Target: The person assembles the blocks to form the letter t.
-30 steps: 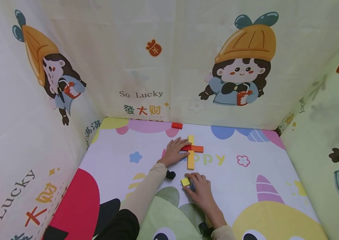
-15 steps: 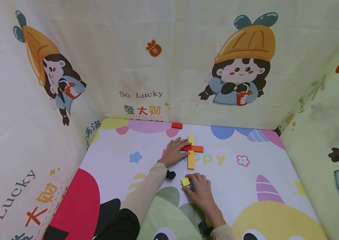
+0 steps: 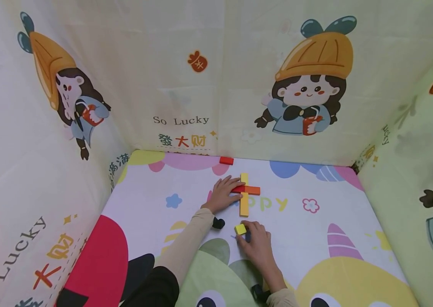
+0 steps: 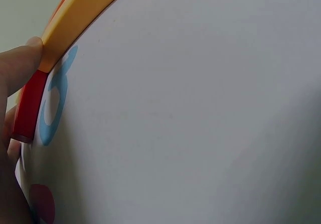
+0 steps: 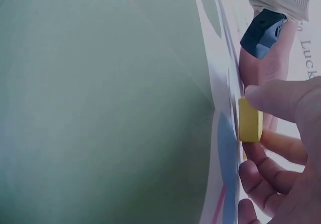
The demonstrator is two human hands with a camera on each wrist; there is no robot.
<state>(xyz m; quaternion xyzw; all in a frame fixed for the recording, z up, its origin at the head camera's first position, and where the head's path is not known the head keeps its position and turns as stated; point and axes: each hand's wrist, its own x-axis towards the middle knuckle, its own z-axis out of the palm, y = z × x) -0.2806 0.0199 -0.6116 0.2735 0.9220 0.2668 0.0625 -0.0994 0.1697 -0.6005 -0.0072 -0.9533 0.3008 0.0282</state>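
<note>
Colored blocks form a cross on the mat: a far yellow block (image 3: 244, 178), a near yellow block (image 3: 243, 205), an orange block (image 3: 253, 190) on the right and a red block (image 3: 238, 189) on the left. My left hand (image 3: 223, 196) holds the red block between thumb and fingers. In the left wrist view, its thumb (image 4: 30, 53) touches the corner where yellow meets red. Nearer to me, my right hand (image 3: 257, 244) pinches a small yellow block (image 3: 241, 229) between thumb and finger, just below the cross. The right wrist view shows that yellow block (image 5: 250, 119) close to the mat.
Another red block (image 3: 226, 160) lies at the back edge of the printed mat (image 3: 289, 230). Cloth walls with cartoon prints (image 3: 312, 76) stand at the back and both sides. A black wrist device (image 3: 218, 223) sits at my left wrist.
My right hand has moved slightly forward and to the right with the small yellow block, nearer the cross. The left hand and the cross stay where they were.
</note>
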